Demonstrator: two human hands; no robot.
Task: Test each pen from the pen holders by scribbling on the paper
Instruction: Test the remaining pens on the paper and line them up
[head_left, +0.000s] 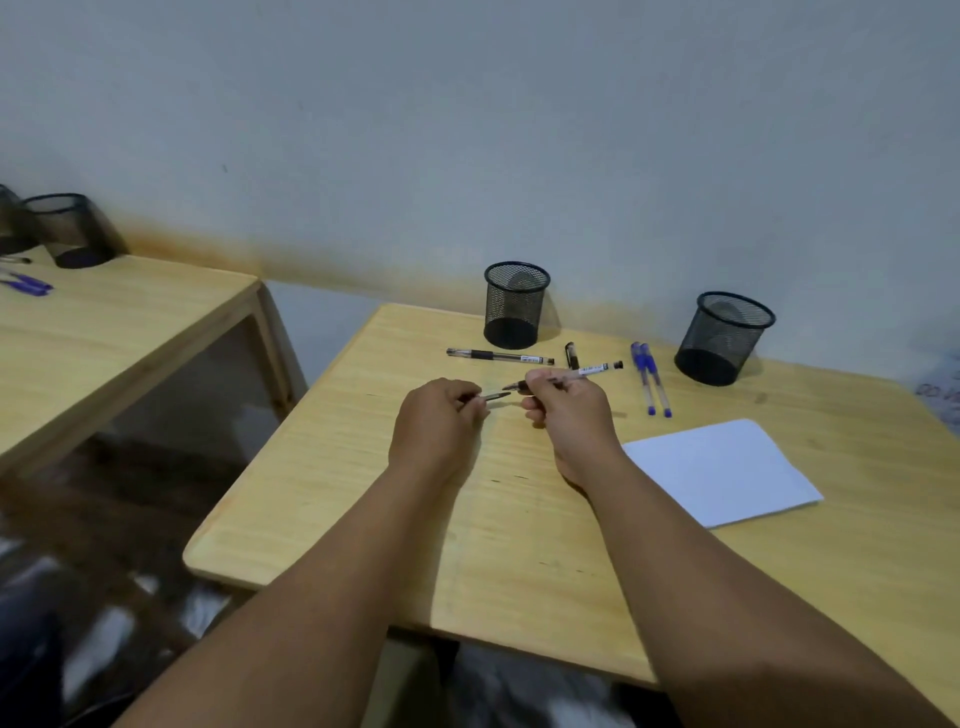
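Observation:
My right hand (569, 415) grips a black pen (597, 370) by its barrel, tip pointing left. My left hand (436, 421) pinches a small dark piece, likely the pen's cap (493, 396), just left of the tip and a short gap from it. Both hands hover over the wooden table (363, 493). Two black mesh pen holders (516, 304) (724, 338) stand at the back, both looking empty. A black pen (498, 356) lies in front of the left holder. Two blue pens (649, 376) lie side by side. White paper (722, 470) lies at the right.
A loose black cap (572, 355) lies near the held pen. A second wooden table (104, 332) stands to the left with mesh holders (72, 231) and blue pens (28, 283). A wall runs behind both tables. A gap of dark floor separates them.

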